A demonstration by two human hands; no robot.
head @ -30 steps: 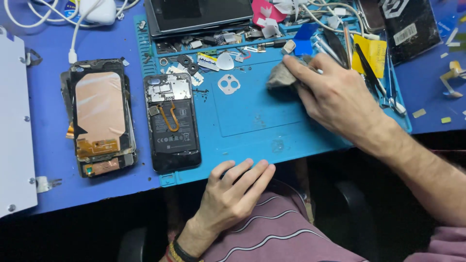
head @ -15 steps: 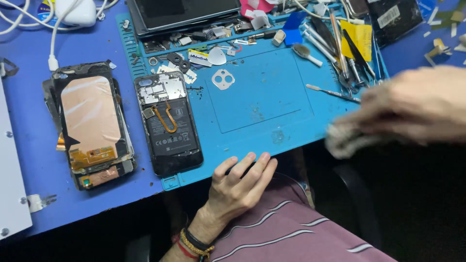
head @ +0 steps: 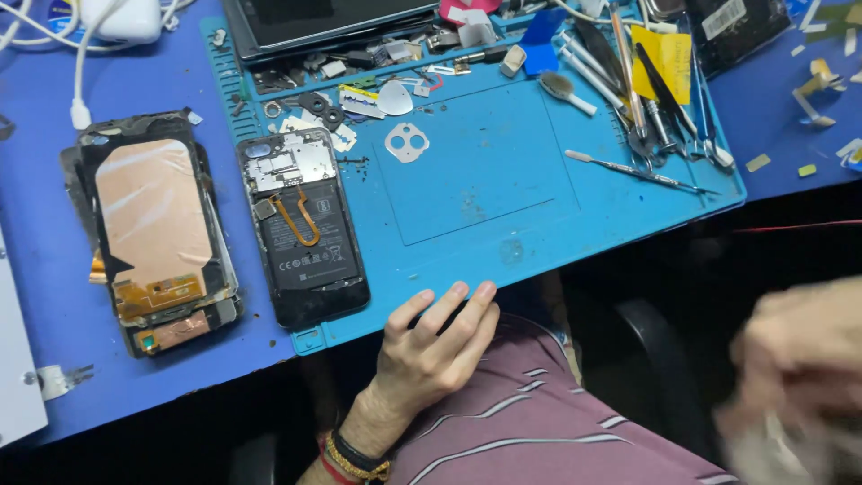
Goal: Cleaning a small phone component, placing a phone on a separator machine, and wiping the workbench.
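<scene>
Blue surface (head: 135, 81) carrying teal repair mat (head: 503, 224) | opened phone (head: 305, 224) on mat's left part, separated screen panel (head: 162, 233) just beside it | left hand (head: 435, 346) empty, fingers spread, at mat's near edge | right hand (head: 799, 359) blurred, grip cannot be judged

- Pale greyish crumpled cloth (head: 790, 449): soft and bunched, badly blurred; sits low at the right edge of view, well off the work surface, in the fingers of the right hand (head: 799, 359).
- Blue silicone repair mat (head: 476, 180): flat on the bench, shallow rectangular recess at centre; near edge touched by the fingertips of the left hand (head: 431, 355), which lies palm down.
</scene>
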